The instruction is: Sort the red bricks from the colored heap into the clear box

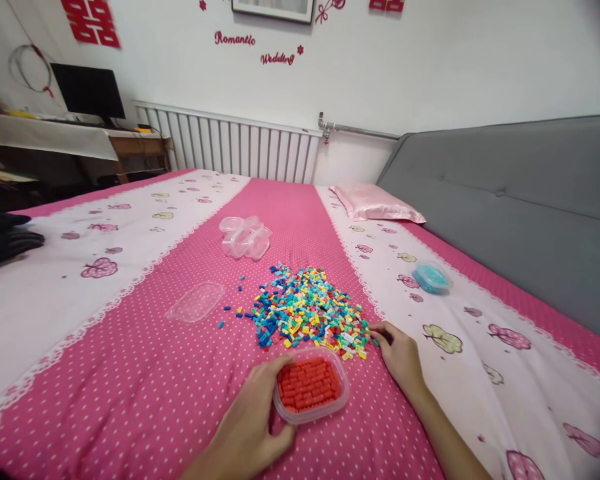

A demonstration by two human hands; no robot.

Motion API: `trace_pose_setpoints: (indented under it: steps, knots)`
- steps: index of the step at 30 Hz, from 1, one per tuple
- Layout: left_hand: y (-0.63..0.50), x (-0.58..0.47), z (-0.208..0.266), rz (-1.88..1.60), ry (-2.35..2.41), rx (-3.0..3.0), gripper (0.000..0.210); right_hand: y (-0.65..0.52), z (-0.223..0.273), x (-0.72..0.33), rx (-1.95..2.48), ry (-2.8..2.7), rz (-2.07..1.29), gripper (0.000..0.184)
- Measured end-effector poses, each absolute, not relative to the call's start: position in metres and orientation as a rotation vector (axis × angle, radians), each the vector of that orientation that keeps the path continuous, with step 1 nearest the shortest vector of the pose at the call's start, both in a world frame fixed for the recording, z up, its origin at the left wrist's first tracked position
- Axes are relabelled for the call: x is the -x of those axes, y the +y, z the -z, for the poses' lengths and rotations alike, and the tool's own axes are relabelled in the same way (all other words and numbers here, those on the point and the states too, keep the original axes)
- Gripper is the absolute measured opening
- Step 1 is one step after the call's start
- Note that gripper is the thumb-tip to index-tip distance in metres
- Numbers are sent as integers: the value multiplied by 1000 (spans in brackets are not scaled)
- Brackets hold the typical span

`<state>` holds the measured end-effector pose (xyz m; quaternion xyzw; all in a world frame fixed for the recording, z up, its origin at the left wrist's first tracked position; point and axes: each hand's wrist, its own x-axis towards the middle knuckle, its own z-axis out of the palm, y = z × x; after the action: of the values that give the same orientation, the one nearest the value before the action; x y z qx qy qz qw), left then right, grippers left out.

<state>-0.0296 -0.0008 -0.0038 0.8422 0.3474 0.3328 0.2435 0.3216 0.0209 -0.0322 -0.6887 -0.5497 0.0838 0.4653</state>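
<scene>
In the head view, the left hand [255, 410] holds the left side of a clear box [310, 419] of red bricks [309, 385]. The right hand [399, 355], pinched narrow, is at the right edge of the colorful pile [310, 310]; I can't tell if it holds one.

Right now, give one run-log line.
left hand: holding plastic tub of red bricks | right hand: at multicolored brick pile, right edge | right grip: unclear
</scene>
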Motion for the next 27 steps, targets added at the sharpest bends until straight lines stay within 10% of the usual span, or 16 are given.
trace_pose_setpoints:
  steps: [27]
  knots:
    - [-2, 29, 0, -900, 956, -2316, 81, 20, 32, -322, 1686, -1374, -216, 31]
